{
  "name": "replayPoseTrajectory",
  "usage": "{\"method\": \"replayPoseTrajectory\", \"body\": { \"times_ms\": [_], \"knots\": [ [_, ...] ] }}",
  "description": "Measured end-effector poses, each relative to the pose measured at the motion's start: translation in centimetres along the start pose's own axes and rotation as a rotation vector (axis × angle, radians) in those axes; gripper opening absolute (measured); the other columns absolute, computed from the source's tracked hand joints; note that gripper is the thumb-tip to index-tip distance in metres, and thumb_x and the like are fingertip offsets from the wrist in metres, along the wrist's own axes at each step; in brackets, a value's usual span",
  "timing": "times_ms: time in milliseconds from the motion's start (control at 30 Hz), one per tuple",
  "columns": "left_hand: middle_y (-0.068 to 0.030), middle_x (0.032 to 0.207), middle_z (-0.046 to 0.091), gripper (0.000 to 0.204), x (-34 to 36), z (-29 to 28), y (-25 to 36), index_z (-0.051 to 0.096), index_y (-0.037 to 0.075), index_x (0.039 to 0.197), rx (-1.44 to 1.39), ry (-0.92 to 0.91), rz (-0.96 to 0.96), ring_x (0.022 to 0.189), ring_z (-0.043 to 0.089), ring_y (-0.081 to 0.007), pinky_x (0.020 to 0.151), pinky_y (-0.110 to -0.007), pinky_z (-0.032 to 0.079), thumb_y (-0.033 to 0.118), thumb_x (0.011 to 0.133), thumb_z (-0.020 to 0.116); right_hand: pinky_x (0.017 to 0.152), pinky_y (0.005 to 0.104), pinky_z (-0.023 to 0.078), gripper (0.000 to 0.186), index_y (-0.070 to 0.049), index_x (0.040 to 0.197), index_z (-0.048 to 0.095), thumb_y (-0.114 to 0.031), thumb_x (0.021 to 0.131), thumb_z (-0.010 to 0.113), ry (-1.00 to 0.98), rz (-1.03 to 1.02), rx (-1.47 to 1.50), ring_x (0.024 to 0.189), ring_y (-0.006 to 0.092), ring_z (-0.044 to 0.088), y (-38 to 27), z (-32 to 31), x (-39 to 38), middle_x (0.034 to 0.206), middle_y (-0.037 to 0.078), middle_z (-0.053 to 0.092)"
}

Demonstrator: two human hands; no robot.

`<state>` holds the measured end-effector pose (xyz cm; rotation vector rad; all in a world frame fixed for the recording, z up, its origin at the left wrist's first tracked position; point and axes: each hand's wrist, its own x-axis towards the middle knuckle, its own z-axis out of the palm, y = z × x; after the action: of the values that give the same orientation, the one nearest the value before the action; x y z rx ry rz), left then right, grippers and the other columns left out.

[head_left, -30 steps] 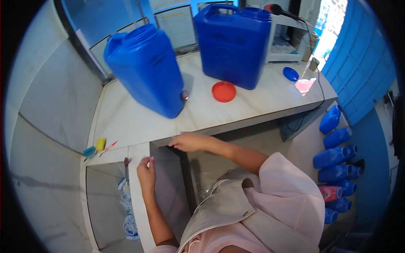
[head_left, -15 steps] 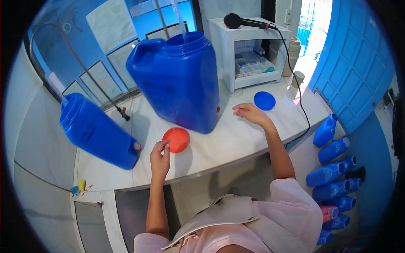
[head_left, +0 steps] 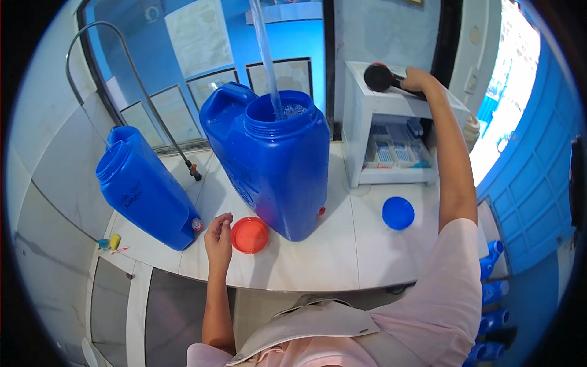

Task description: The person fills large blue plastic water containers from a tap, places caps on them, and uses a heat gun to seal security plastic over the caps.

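Water (head_left: 265,55) is caught in the big blue jug (head_left: 278,168), set on the counter (head_left: 327,263) with its wide mouth under the stream, presumably so nothing is spilled. A black hair dryer (head_left: 379,78) is rested on the white shelf (head_left: 394,177), its handle covered by the right hand (head_left: 419,79); whether the fingers are closed around it cannot be told. The left hand (head_left: 218,237) is held just beside the red lid (head_left: 250,235), fingers loosely parted, nothing seen in them. The blue lid (head_left: 398,213) is laid aside, probably to leave a mouth open.

Up on the head sits the fisheye, close over the table (head_left: 318,263), peering down and forward toward the window (head_left: 143,46), edges curving!
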<state>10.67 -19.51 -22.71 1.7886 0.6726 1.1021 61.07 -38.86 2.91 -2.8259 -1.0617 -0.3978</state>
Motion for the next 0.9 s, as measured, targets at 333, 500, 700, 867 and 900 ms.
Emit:
{"method": "replayPoseTrajectory", "body": {
  "times_ms": [333, 500, 700, 867, 900],
  "knots": [
    [-0.0109, 0.097, 0.06, 0.022, -0.6, -1.7, 0.2, 0.054, -0.006, 0.105, -0.071, 0.174, -0.101, 0.092, 0.056, -0.0158, 0.085, -0.027, 0.042, 0.009, 0.091, 0.046, 0.078, 0.0352, 0.047, 0.024, -0.001, 0.095, 0.063, -0.009, 0.073, 0.053, 0.531, -0.291, 0.449, 0.087, 0.027, 0.06, -7.7, 5.7, -3.1, 0.091, 0.015, 0.063],
    [-0.0156, 0.1, 0.06, 0.024, 0.0, 4.6, -0.5, 0.055, -0.006, 0.105, 0.08, -0.022, -0.086, 0.094, 0.057, -0.0228, 0.085, -0.031, 0.043, 0.008, 0.086, 0.05, 0.074, 0.0358, 0.047, 0.027, -0.002, 0.097, 0.063, -0.02, 0.078, 0.056, -0.076, -0.513, 1.034, 0.084, 0.0259, 0.062, -15.8, 20.7, -2.5, 0.091, 0.017, 0.064],
    [-0.0183, 0.105, 0.055, 0.035, -4.2, 4.8, -6.2, 0.057, -0.002, 0.102, 0.937, -0.293, 0.116, 0.099, 0.051, -0.0336, 0.085, -0.043, 0.041, 0.021, 0.075, 0.061, 0.073, 0.0367, 0.047, 0.028, -0.002, 0.097, 0.062, -0.022, 0.079, 0.056, 0.046, -0.466, 1.307, 0.084, 0.0278, 0.062, -21.7, 29.4, -4.9, 0.092, 0.018, 0.064],
    [-0.0137, 0.1, 0.058, 0.028, -6.5, 4.4, -9.5, 0.058, 0.002, 0.1, 1.109, -0.318, 0.11, 0.095, 0.055, -0.0281, 0.086, -0.043, 0.039, 0.02, 0.079, 0.057, 0.073, 0.037, 0.047, 0.028, -0.002, 0.097, 0.062, -0.022, 0.079, 0.056, 0.068, -0.48, 1.292, 0.085, 0.0288, 0.062, -21.5, 31.4, -4.6, 0.092, 0.019, 0.064],
    [-0.0129, 0.099, 0.059, 0.026, -6.8, 4.4, -9.8, 0.058, 0.002, 0.1, 1.135, -0.313, 0.111, 0.095, 0.056, -0.0273, 0.086, -0.043, 0.04, 0.019, 0.079, 0.056, 0.073, 0.0371, 0.048, 0.028, -0.002, 0.097, 0.062, -0.022, 0.079, 0.056, 0.069, -0.484, 1.288, 0.085, 0.029, 0.062, -21.6, 31.8, -4.8, 0.092, 0.019, 0.064]
  ]
}}
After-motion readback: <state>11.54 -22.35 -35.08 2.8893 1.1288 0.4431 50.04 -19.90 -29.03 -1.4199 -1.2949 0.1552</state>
